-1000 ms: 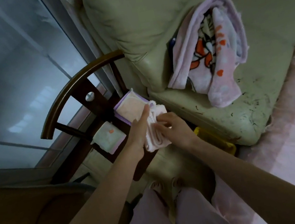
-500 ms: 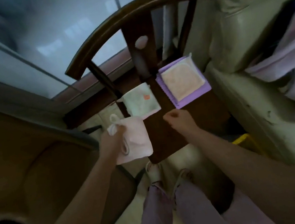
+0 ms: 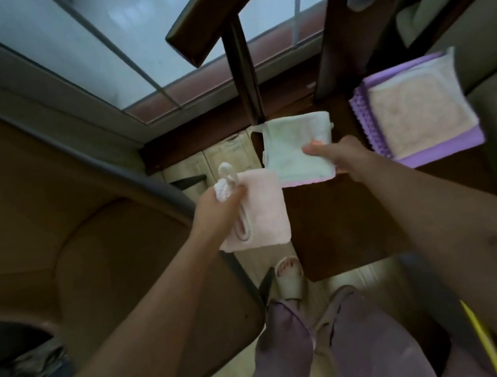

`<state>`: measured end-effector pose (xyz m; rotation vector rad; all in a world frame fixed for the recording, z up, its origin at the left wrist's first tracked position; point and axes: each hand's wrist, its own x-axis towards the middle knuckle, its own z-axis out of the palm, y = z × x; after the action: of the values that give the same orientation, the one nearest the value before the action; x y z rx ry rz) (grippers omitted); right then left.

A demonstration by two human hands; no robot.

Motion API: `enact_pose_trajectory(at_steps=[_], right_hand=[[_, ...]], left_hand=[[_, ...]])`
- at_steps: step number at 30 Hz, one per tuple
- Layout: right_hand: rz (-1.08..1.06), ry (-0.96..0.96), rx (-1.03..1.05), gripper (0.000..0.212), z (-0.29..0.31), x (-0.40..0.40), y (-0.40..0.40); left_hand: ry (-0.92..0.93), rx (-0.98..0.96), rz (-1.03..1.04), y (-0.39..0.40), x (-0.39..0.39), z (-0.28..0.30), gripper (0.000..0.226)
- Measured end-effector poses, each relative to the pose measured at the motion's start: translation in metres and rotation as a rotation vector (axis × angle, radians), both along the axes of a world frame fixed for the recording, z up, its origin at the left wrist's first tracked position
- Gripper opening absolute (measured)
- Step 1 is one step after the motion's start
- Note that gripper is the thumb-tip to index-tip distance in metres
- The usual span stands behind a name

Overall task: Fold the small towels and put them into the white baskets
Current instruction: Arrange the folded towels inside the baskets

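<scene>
Left hand (image 3: 215, 205) grips a folded pink towel (image 3: 260, 216) by its corner, held just off the chair seat (image 3: 330, 227). Right hand (image 3: 339, 157) pinches the mint towel (image 3: 295, 150) lying folded on the seat; purple-edged stack (image 3: 414, 112) beside it also folded. So folding looks mostly done, basketing left. No white baskets in view; frame edges blurry

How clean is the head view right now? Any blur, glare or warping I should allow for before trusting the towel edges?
Head view: dim indoor light, brightest at the window, which shows soft pale reflections; wide-angle warping bends the chair back and window frame; motion blur smears the bottom-left corner; the pink towel in the left hand and the green towel under the right hand look soft-edged, folds only roughly readable.
</scene>
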<state>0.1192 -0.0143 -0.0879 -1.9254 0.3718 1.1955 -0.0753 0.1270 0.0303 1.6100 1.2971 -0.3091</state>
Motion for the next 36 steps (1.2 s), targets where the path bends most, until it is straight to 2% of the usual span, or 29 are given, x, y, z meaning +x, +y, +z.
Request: enact_pose_trajectory(at_steps=[2, 5, 7, 11, 13, 19, 22, 25, 27, 30, 36], right_hand=[[-0.084, 0.046, 0.1, 0.065, 0.005, -0.007, -0.003], [-0.117, 0.022, 0.153, 0.063, 0.034, -0.015, -0.019], [-0.087, 0.05, 0.144, 0.068, 0.068, -0.019, -0.043], [-0.144, 0.041, 0.231, 0.04, 0.147, -0.025, -0.114], [-0.189, 0.012, 0.271, 0.042, 0.188, -0.034, -0.154], [-0.352, -0.121, 0.361, 0.035, 0.299, -0.084, -0.261], [-0.531, -0.173, 0.389, 0.037, 0.332, -0.127, -0.308], [-0.811, -0.198, 0.376, 0.036, 0.354, -0.183, -0.345], [-0.988, -0.226, 0.335, 0.043, 0.363, -0.225, -0.367], [-1.233, -0.295, 0.302, 0.049, 0.375, -0.298, -0.398], [-1.613, -0.502, 0.14, 0.035, 0.401, -0.483, -0.457]], left_hand=[[-0.002, -0.007, -0.017, -0.004, 0.002, 0.008, 0.041], [-0.004, 0.001, -0.05, -0.01, 0.004, 0.031, 0.043], [-0.009, 0.008, -0.078, -0.018, 0.005, 0.051, 0.043], [-0.002, 0.029, -0.133, -0.051, 0.013, 0.094, 0.056], [0.015, 0.042, -0.141, -0.073, 0.021, 0.118, 0.062], [-0.181, -0.014, -0.388, -0.154, 0.055, 0.184, 0.041], [-0.197, -0.033, -0.597, -0.199, 0.064, 0.211, 0.039], [-0.238, -0.082, -0.703, -0.244, 0.062, 0.224, 0.045], [-0.232, -0.089, -0.809, -0.276, 0.052, 0.234, 0.046], [-0.276, -0.164, -0.952, -0.33, 0.022, 0.247, 0.041], [-0.28, -0.295, -1.314, -0.445, -0.08, 0.27, 0.04]])
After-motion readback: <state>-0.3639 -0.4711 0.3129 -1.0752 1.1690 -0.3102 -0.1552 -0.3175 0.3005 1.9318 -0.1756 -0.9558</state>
